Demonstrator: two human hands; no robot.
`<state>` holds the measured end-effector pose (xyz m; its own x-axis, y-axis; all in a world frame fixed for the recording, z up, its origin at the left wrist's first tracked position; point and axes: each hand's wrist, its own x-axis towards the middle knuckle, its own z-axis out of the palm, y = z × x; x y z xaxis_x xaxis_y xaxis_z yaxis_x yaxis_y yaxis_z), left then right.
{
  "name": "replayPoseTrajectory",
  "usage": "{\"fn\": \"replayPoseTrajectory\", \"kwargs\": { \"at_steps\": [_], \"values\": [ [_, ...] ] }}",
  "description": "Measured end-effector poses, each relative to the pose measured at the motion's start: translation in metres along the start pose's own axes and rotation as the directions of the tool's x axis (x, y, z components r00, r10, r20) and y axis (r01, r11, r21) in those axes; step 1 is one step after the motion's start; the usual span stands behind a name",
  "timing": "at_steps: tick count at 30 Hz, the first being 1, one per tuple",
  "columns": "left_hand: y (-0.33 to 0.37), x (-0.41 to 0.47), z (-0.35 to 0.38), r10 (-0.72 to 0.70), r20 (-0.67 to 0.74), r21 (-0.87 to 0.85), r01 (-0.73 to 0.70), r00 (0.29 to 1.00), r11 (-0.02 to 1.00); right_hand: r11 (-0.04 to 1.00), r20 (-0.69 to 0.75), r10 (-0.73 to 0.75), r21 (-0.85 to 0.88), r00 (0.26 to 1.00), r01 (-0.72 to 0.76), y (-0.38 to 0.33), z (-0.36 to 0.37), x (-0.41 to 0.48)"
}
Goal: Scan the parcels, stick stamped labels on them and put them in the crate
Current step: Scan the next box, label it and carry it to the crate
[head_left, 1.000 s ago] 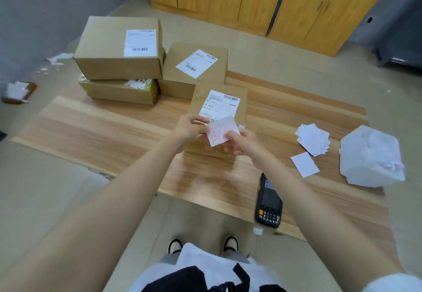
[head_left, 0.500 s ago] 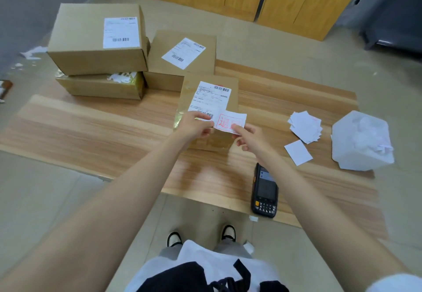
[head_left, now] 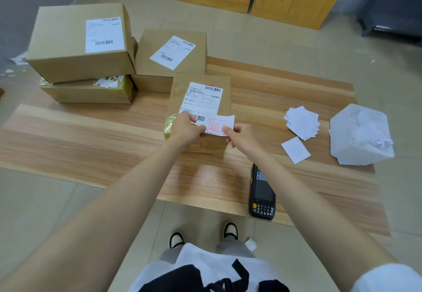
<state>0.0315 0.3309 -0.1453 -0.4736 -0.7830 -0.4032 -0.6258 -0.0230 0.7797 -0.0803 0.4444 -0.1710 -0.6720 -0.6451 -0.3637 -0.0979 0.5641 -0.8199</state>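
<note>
On the wooden board [head_left: 114, 136], both hands pinch a red-stamped label [head_left: 220, 125] against the nearest parcel [head_left: 201, 99].

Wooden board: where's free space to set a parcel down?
Bare: the board's left stretch, in front of the stacked boxes, and the far right strip behind the label pile. Crowded: the right side, with label pile, white bag and scanner.
</note>
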Motion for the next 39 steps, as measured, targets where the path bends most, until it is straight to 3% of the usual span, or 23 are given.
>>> {"fn": "replayPoseTrajectory", "kwargs": {
  "at_steps": [11, 18, 25, 29, 33, 36, 39],
  "values": [
    [0.005, 0.006, 0.004, -0.014, 0.004, 0.026, 0.014, 1.000, 1.000, 0.988, 0.024, -0.005, -0.156, 1.000, 0.008, -0.009, -0.004, 0.003],
    [0.004, 0.010, 0.006, 0.030, -0.025, 0.142, -0.026, 0.999, 0.990, 0.961, 0.041, -0.051, -0.269, 0.998, 0.060, -0.013, -0.004, 0.003],
    [0.006, 0.014, 0.009, 0.114, -0.006, 0.303, -0.107, 0.993, 0.947, 0.768, -0.019, -0.064, -0.640, 0.998, 0.037, -0.020, -0.007, 0.004],
    [0.007, 0.011, 0.013, 0.235, 0.024, 0.529, -0.212, 0.972, 0.822, 0.895, -0.001, 0.073, -0.441, 0.997, -0.066, -0.005, -0.024, 0.000],
    [0.001, 0.010, 0.020, 0.462, 0.129, 0.701, -0.410, 0.877, 0.583, 0.918, 0.031, -0.190, -0.348, 0.981, 0.189, 0.003, -0.015, -0.002],
    [-0.007, 0.010, 0.022, 0.402, 0.246, 0.697, -0.449, 0.882, 0.559, 0.870, 0.174, -0.182, -0.431, 0.968, 0.241, 0.006, -0.004, -0.004],
    [-0.014, 0.013, 0.020, 0.312, 0.267, 0.743, -0.401, 0.912, 0.536, 0.910, 0.237, -0.147, -0.347, 0.960, 0.225, 0.010, 0.004, -0.010]
  ]
}}
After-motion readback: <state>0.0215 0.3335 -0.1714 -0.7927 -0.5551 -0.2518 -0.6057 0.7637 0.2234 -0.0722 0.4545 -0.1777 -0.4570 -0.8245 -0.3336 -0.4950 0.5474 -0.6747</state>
